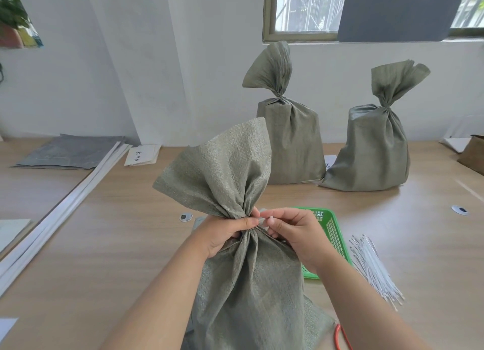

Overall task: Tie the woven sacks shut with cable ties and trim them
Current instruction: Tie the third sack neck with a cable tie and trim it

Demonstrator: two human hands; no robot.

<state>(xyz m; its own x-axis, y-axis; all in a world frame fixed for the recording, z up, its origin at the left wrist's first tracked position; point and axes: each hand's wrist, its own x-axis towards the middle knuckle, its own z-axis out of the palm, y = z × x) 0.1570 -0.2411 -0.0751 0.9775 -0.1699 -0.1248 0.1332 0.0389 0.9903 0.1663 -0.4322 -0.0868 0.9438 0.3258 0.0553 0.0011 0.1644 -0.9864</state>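
A grey-green woven sack [248, 284] stands upright on the table right in front of me, its top flaring above a gathered neck. My left hand [225, 231] grips that neck from the left. My right hand [290, 231] pinches a white cable tie [264, 217] at the neck's right side; only a short piece of the tie shows between the fingers. Two more sacks stand at the back, one in the middle [290, 140] and one to the right [372, 150], both cinched at the neck.
A green plastic basket [332, 234] sits behind my right hand. A bundle of white cable ties [374, 268] lies to its right. A red handle [340, 336] peeks out at the bottom edge. Grey sheets [73, 152] and white strips [52, 218] lie on the left.
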